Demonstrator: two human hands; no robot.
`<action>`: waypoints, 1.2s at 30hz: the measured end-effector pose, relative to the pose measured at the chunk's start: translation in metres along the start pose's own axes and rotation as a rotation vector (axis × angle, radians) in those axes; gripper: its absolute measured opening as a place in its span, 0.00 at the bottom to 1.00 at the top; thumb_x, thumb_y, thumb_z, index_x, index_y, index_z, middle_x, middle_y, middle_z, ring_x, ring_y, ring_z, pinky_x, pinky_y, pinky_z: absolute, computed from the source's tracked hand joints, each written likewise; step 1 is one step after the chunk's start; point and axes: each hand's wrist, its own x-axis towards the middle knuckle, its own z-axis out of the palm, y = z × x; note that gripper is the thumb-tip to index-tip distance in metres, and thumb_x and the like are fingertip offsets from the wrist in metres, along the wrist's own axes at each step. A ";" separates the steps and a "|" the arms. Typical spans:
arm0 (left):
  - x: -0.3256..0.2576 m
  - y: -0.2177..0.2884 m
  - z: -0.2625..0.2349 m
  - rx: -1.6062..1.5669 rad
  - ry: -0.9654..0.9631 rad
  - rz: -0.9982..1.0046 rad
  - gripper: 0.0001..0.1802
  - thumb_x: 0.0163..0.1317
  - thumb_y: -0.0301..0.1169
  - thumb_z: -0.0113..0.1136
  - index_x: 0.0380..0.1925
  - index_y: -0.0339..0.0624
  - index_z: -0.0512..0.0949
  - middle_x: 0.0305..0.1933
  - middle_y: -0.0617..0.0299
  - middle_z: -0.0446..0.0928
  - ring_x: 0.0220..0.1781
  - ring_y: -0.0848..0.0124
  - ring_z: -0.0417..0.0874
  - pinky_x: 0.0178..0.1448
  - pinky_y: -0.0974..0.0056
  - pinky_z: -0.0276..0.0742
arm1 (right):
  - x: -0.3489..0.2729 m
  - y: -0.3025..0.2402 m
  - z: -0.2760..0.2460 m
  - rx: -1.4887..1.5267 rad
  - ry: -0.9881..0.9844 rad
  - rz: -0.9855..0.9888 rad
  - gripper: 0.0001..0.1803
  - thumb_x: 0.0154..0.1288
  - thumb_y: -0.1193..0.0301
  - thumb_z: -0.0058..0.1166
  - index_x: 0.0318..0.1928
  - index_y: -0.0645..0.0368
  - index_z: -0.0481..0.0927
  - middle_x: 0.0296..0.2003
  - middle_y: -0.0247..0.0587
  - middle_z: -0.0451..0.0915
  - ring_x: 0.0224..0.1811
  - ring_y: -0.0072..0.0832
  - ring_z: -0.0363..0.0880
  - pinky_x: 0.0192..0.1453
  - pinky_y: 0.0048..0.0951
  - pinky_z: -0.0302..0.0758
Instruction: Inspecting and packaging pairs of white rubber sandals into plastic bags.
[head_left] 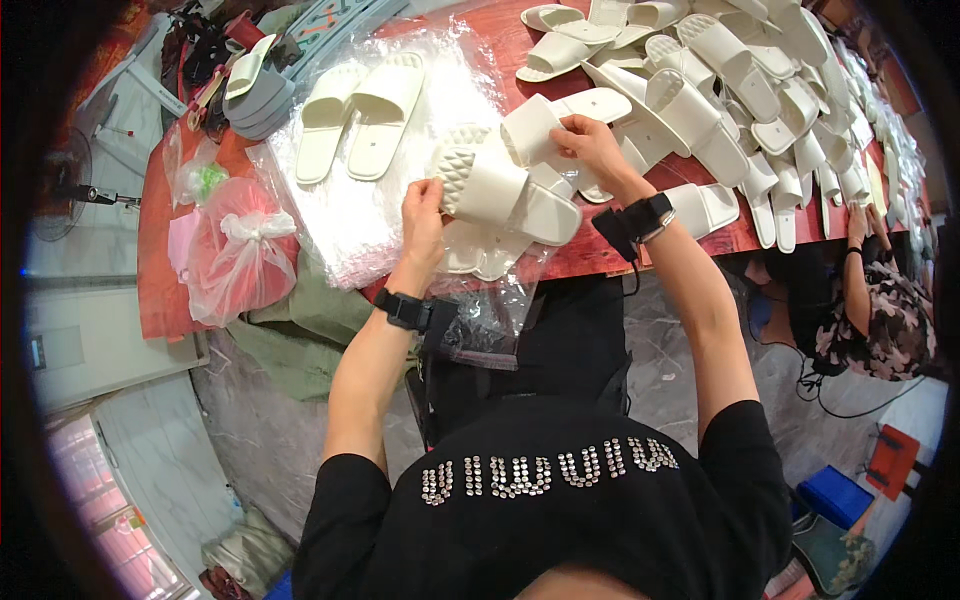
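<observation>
Grey floor point(270, 450) shows below a red counter point(155, 265), its right half heaped with a pile point(700, 120) of cream slippers; a co-worker's hand point(857, 225) reaches in over the near edge, toward the right end. Close to the middle of the near edge, the left hand point(422, 215) has its thumb and fingers closed on one side of a slipper point(500, 190), by its quilted part. Beside it, the right hand point(590, 150) pinches the strap of a second slipper point(530, 130); the two overlap, so how much of the sole behind belongs to which is hard to tell. A loose pair point(385, 120) lies toward the far edge, left of centre, on clear plastic point(350, 240).

Each slipper looks light, soft and springy, matte enough not to slip, and hard to break; the strap or the sole's sides should give the best hold. The plastic is probably slicker.

Studs point(550, 475) spell large lettering across the black shirt point(660, 530); dark marks on some insoles are too small to read.
</observation>
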 end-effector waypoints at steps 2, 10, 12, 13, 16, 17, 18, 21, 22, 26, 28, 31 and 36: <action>-0.006 0.013 -0.009 -0.038 0.003 0.077 0.11 0.63 0.34 0.46 0.39 0.37 0.66 0.35 0.61 0.71 0.33 0.76 0.72 0.36 0.70 0.72 | -0.011 -0.008 0.006 0.130 0.010 -0.034 0.08 0.57 0.72 0.52 0.36 0.63 0.74 0.29 0.33 0.75 0.30 0.17 0.70 0.36 0.19 0.69; -0.014 0.044 -0.033 -0.159 -0.063 0.156 0.10 0.62 0.34 0.48 0.37 0.39 0.67 0.34 0.63 0.73 0.32 0.76 0.74 0.35 0.70 0.72 | -0.072 -0.009 0.053 0.352 -0.050 -0.151 0.11 0.61 0.73 0.48 0.43 0.63 0.70 0.39 0.37 0.75 0.42 0.21 0.72 0.50 0.24 0.68; -0.007 0.037 -0.033 -0.160 -0.076 0.112 0.10 0.62 0.34 0.48 0.37 0.39 0.67 0.34 0.63 0.72 0.32 0.77 0.73 0.35 0.70 0.72 | -0.091 0.003 0.067 0.416 -0.034 -0.137 0.13 0.61 0.73 0.47 0.46 0.63 0.69 0.42 0.37 0.74 0.45 0.22 0.71 0.52 0.24 0.66; 0.000 0.031 -0.034 -0.093 -0.073 0.108 0.10 0.61 0.33 0.49 0.37 0.38 0.68 0.34 0.63 0.72 0.32 0.77 0.73 0.36 0.71 0.71 | -0.097 0.013 0.075 0.482 -0.041 -0.147 0.14 0.62 0.73 0.46 0.48 0.63 0.68 0.44 0.37 0.74 0.46 0.22 0.70 0.52 0.24 0.65; 0.030 0.006 -0.035 0.028 -0.076 0.095 0.10 0.61 0.32 0.49 0.37 0.36 0.69 0.34 0.62 0.73 0.33 0.76 0.73 0.37 0.71 0.71 | -0.107 0.036 0.087 0.430 -0.151 -0.115 0.22 0.61 0.74 0.44 0.56 0.63 0.61 0.53 0.40 0.66 0.56 0.27 0.62 0.58 0.26 0.60; 0.037 -0.002 -0.035 0.077 -0.089 0.096 0.10 0.61 0.31 0.49 0.38 0.35 0.69 0.34 0.61 0.73 0.35 0.76 0.73 0.39 0.71 0.71 | -0.106 0.047 0.092 0.447 -0.156 -0.131 0.23 0.61 0.75 0.44 0.57 0.63 0.60 0.54 0.43 0.64 0.58 0.27 0.61 0.58 0.25 0.60; 0.042 -0.005 -0.029 0.083 -0.092 0.089 0.10 0.61 0.31 0.49 0.38 0.35 0.69 0.34 0.61 0.73 0.35 0.76 0.73 0.39 0.71 0.71 | -0.103 0.055 0.091 0.453 -0.150 -0.127 0.23 0.61 0.75 0.44 0.57 0.63 0.60 0.54 0.43 0.64 0.58 0.27 0.61 0.58 0.25 0.60; 0.045 -0.015 -0.018 0.046 -0.075 0.004 0.11 0.61 0.31 0.50 0.38 0.34 0.69 0.34 0.61 0.73 0.35 0.75 0.73 0.40 0.71 0.71 | -0.103 0.069 0.082 0.350 -0.188 -0.032 0.27 0.60 0.75 0.45 0.60 0.62 0.55 0.58 0.45 0.59 0.62 0.31 0.56 0.59 0.27 0.59; 0.044 -0.017 -0.016 0.041 -0.085 0.007 0.11 0.60 0.31 0.51 0.37 0.34 0.70 0.34 0.61 0.72 0.35 0.76 0.72 0.40 0.71 0.70 | -0.107 0.068 0.079 0.405 -0.194 0.011 0.28 0.59 0.76 0.44 0.61 0.61 0.54 0.59 0.43 0.58 0.62 0.31 0.56 0.60 0.28 0.58; 0.045 -0.016 -0.019 0.089 -0.093 0.010 0.11 0.59 0.32 0.52 0.36 0.33 0.70 0.34 0.61 0.72 0.35 0.76 0.71 0.39 0.71 0.69 | -0.122 0.067 0.053 0.347 -0.169 0.066 0.24 0.61 0.72 0.45 0.58 0.63 0.59 0.54 0.40 0.65 0.55 0.27 0.66 0.56 0.26 0.63; 0.048 -0.016 -0.020 0.100 -0.110 -0.007 0.12 0.59 0.32 0.51 0.38 0.34 0.69 0.34 0.62 0.72 0.35 0.76 0.72 0.40 0.71 0.70 | -0.130 0.072 0.038 0.324 -0.121 0.137 0.20 0.61 0.70 0.46 0.52 0.66 0.67 0.47 0.38 0.72 0.49 0.23 0.70 0.51 0.24 0.66; 0.054 -0.020 -0.026 0.130 -0.117 0.042 0.13 0.59 0.32 0.52 0.39 0.34 0.69 0.34 0.61 0.72 0.35 0.76 0.72 0.40 0.72 0.70 | -0.131 0.074 0.034 0.397 -0.159 0.191 0.20 0.62 0.71 0.43 0.54 0.64 0.65 0.47 0.37 0.71 0.48 0.22 0.70 0.50 0.23 0.66; 0.019 -0.005 -0.017 0.108 -0.132 0.055 0.16 0.58 0.31 0.52 0.43 0.34 0.67 0.35 0.59 0.73 0.35 0.75 0.73 0.39 0.71 0.70 | -0.134 0.084 0.035 0.694 -0.108 0.138 0.19 0.61 0.74 0.44 0.53 0.62 0.65 0.49 0.36 0.70 0.49 0.20 0.67 0.52 0.21 0.62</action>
